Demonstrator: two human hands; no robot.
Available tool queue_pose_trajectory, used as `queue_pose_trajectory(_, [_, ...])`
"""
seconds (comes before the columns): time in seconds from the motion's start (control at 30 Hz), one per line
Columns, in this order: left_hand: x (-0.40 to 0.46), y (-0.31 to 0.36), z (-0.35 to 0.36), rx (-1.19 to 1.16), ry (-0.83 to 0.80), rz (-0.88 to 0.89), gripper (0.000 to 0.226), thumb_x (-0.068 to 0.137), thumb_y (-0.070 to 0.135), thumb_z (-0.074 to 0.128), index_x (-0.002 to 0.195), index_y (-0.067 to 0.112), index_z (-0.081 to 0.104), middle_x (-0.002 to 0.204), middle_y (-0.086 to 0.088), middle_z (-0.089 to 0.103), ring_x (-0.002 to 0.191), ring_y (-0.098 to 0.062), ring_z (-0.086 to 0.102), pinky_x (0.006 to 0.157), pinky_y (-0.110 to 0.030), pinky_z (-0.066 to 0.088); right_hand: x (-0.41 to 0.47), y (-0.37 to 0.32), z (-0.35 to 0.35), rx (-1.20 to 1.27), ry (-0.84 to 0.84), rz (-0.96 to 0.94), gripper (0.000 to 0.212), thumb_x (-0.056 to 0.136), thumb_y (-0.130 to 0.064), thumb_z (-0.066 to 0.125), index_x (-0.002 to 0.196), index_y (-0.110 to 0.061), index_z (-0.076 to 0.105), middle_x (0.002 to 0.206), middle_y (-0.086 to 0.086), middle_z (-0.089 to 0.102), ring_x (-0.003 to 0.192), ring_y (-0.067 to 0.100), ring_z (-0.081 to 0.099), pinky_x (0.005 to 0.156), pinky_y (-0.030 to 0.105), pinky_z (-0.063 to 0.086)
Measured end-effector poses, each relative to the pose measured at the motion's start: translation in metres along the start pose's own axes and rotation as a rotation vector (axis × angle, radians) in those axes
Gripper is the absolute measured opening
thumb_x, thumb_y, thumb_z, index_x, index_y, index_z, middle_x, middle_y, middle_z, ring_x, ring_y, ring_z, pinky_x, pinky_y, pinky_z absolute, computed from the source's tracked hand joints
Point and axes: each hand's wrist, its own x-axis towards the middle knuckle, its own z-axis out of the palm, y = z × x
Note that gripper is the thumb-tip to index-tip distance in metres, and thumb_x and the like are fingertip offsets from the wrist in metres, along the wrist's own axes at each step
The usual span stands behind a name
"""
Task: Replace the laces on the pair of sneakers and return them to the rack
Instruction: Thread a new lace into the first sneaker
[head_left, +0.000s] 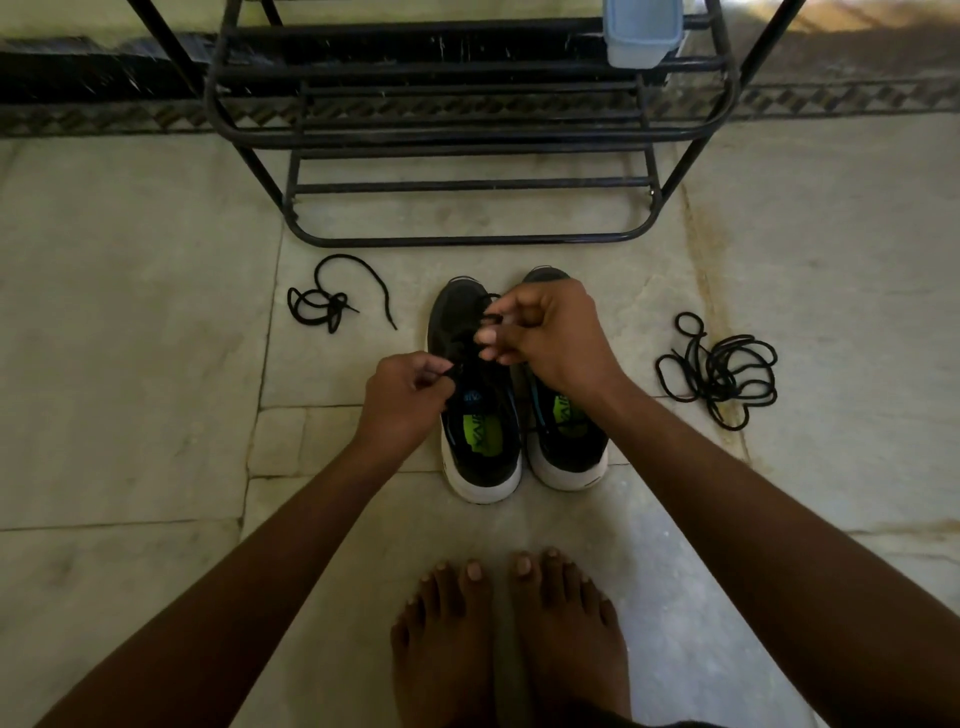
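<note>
From the head view, your pair of black mesh sneakers with white soles and green insoles stands side by side at the centre of the frame on the pale stone floor (156, 364), heels toward your bare feet (509, 639), toes toward the black metal tube rack (467, 130) in the upper middle. Both hands work over the left-hand sneaker (475, 415); the right-hand sneaker (569, 441) sits touching it.

Your left hand (402, 397) pinches a black lace end with fingers curled together at the near-left edge of the eyelet row. Your right hand (545, 332) hovers over the middle of the lacing, thumb and forefinger closed on a black lace strand (485, 312), the other fingers loosely curled.

The relation to mind: the sneaker's long axis runs straight away from you, up the frame, and the eyelet row lies between your hands, left hand lower, right hand higher and nearer the toe. I judge lacing is under way on this shoe, the strand crossing from your right fingers down toward your left.

A loose black lace (332, 301) lies at left of the shoes, and a tangled black lace bundle (719, 371) at right, both well apart from them. A pale blue plastic container (641, 31) sits on the rack, upper right.
</note>
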Motion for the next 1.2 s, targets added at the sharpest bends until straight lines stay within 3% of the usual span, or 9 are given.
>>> queue_pose_trajectory(0.13, [0.002, 0.0, -0.005, -0.216, -0.079, -0.093, 0.022, 0.092, -0.006, 0.065, 0.095, 0.015, 0.071, 0.094, -0.015, 0.072, 0.09, -0.023, 0.071, 0.078, -0.031, 0.06, 0.002, 0.008, 0.011, -0.134, 0.004, -0.06, 0.005, 0.091, -0.005, 0.073, 0.089, -0.001, 0.071, 0.076, -0.004, 0.073, 0.065, 0.002, 0.071, 0.06, 0.013, 0.052])
queue_pose_trajectory(0.3, [0.005, -0.009, -0.008, -0.363, -0.138, -0.158, 0.021, 0.094, -0.007, 0.062, 0.111, 0.002, 0.07, 0.102, -0.019, 0.07, 0.098, -0.024, 0.07, 0.079, -0.028, 0.06, 0.001, 0.019, 0.014, -0.279, -0.031, -0.069, 0.002, 0.089, -0.009, 0.075, 0.088, -0.008, 0.073, 0.079, -0.005, 0.073, 0.071, -0.004, 0.068, 0.071, 0.011, 0.052])
queue_pose_trajectory(0.43, [0.004, -0.008, -0.009, -0.412, -0.146, -0.182, 0.023, 0.095, -0.008, 0.061, 0.115, -0.002, 0.068, 0.102, -0.016, 0.071, 0.097, -0.021, 0.071, 0.075, -0.024, 0.06, -0.001, 0.024, 0.017, -0.366, -0.045, -0.11, 0.006, 0.088, -0.004, 0.074, 0.089, -0.009, 0.078, 0.081, -0.009, 0.071, 0.076, -0.017, 0.062, 0.074, 0.001, 0.044])
queue_pose_trajectory(0.63, [0.003, -0.006, -0.009, -0.434, -0.128, -0.193, 0.021, 0.094, -0.008, 0.06, 0.111, 0.002, 0.07, 0.107, -0.016, 0.073, 0.099, -0.022, 0.072, 0.078, -0.026, 0.061, -0.002, 0.028, 0.027, -0.43, -0.027, -0.217, 0.015, 0.09, -0.007, 0.072, 0.102, -0.01, 0.079, 0.098, 0.001, 0.078, 0.088, 0.006, 0.07, 0.087, 0.009, 0.05])
queue_pose_trajectory(0.7, [0.002, -0.007, -0.008, -0.451, -0.12, -0.196, 0.021, 0.094, -0.009, 0.06, 0.106, 0.005, 0.071, 0.104, -0.015, 0.074, 0.097, -0.021, 0.073, 0.078, -0.026, 0.061, -0.003, 0.028, 0.03, -0.441, -0.007, -0.227, 0.018, 0.089, -0.006, 0.072, 0.106, -0.009, 0.079, 0.103, 0.004, 0.078, 0.092, 0.011, 0.072, 0.088, 0.006, 0.048])
queue_pose_trajectory(0.93, [-0.001, -0.008, -0.008, -0.462, -0.109, -0.179, 0.023, 0.095, -0.007, 0.06, 0.103, 0.009, 0.073, 0.102, -0.011, 0.076, 0.097, -0.02, 0.075, 0.084, -0.03, 0.061, -0.004, 0.028, 0.035, -0.457, 0.027, -0.239, 0.019, 0.085, -0.005, 0.072, 0.103, -0.009, 0.078, 0.095, 0.003, 0.079, 0.084, 0.011, 0.073, 0.083, 0.022, 0.058])
queue_pose_trajectory(1.0, [-0.001, -0.009, -0.008, -0.454, -0.107, -0.168, 0.022, 0.095, -0.006, 0.06, 0.104, 0.009, 0.073, 0.103, -0.011, 0.077, 0.098, -0.021, 0.075, 0.086, -0.031, 0.061, -0.003, 0.028, 0.037, -0.461, 0.042, -0.225, 0.019, 0.084, -0.005, 0.072, 0.102, -0.009, 0.078, 0.092, 0.002, 0.079, 0.08, 0.009, 0.072, 0.081, 0.02, 0.058])
queue_pose_trajectory(1.13, [-0.001, -0.01, -0.007, -0.451, -0.089, -0.167, 0.022, 0.094, -0.006, 0.062, 0.105, 0.009, 0.073, 0.104, -0.011, 0.076, 0.101, -0.023, 0.074, 0.089, -0.034, 0.06, -0.009, 0.029, 0.04, -0.441, 0.086, -0.227, 0.02, 0.083, -0.001, 0.07, 0.1, -0.008, 0.078, 0.089, 0.001, 0.078, 0.075, 0.005, 0.069, 0.074, 0.005, 0.05])
queue_pose_trajectory(1.2, [-0.001, -0.01, -0.007, -0.449, -0.084, -0.167, 0.022, 0.094, -0.005, 0.063, 0.111, 0.006, 0.072, 0.106, -0.012, 0.076, 0.102, -0.023, 0.074, 0.089, -0.034, 0.06, -0.011, 0.028, 0.042, -0.445, 0.08, -0.23, 0.021, 0.083, 0.0, 0.069, 0.101, -0.008, 0.077, 0.089, 0.002, 0.078, 0.076, 0.009, 0.07, 0.075, 0.011, 0.054])
